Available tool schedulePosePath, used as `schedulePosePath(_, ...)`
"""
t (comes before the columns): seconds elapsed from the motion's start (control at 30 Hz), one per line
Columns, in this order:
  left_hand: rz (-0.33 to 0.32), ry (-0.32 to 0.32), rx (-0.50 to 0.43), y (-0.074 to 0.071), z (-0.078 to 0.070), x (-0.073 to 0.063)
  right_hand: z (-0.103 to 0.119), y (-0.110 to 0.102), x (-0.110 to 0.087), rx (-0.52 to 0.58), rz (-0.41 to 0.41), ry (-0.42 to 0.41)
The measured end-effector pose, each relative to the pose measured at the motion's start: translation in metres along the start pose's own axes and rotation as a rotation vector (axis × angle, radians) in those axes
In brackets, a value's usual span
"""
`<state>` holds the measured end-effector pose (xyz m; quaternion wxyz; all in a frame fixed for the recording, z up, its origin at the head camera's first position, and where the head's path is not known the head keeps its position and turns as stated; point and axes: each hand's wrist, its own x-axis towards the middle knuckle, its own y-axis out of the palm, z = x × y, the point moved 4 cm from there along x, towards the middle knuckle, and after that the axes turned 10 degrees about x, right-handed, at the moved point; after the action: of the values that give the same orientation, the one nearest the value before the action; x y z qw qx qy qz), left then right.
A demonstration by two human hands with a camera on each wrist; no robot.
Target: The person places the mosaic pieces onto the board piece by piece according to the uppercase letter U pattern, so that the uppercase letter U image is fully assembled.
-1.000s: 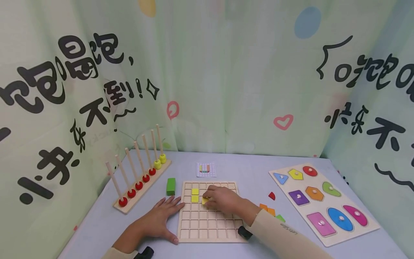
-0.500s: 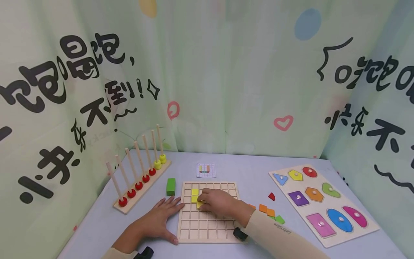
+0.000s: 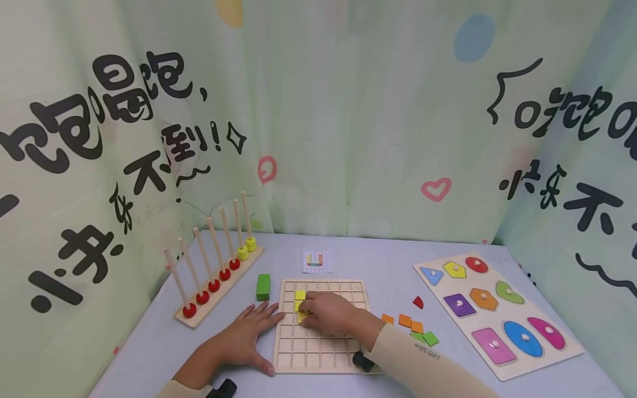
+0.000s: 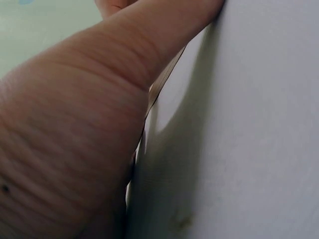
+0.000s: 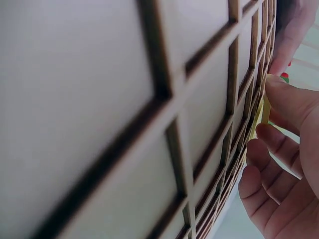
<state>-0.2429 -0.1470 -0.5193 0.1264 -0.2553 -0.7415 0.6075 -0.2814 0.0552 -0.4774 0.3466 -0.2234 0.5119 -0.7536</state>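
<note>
Left hand [image 3: 250, 335] splayed; right hand [image 3: 329, 313] pinches yellow tile [image 3: 301, 317].

Ahead and left of the left hand [image 3: 251, 334], a stick stand [image 3: 220, 287] holds red and yellow beads [image 3: 202, 297]. Off right of the right hand [image 3: 334, 314] lies a board of bright shapes [image 3: 485, 317]. Far in front of both hangs a pale curtain [image 3: 348, 138] with black writing [image 3: 607, 221]

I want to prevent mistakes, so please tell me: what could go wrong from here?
The yellow square pinched by the right hand could catch on the ridges of the grid board and sit crooked. That hand might also nudge the other yellow squares nearby. The right sleeve could brush the green pieces near it.
</note>
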Motion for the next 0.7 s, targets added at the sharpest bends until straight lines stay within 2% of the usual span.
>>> schedulePosePath(0.7,-0.011,0.012,0.024,0.0006,0.0005,0.0009,0.0016,0.0025,0.0062,-0.012,0.003,-0.020)
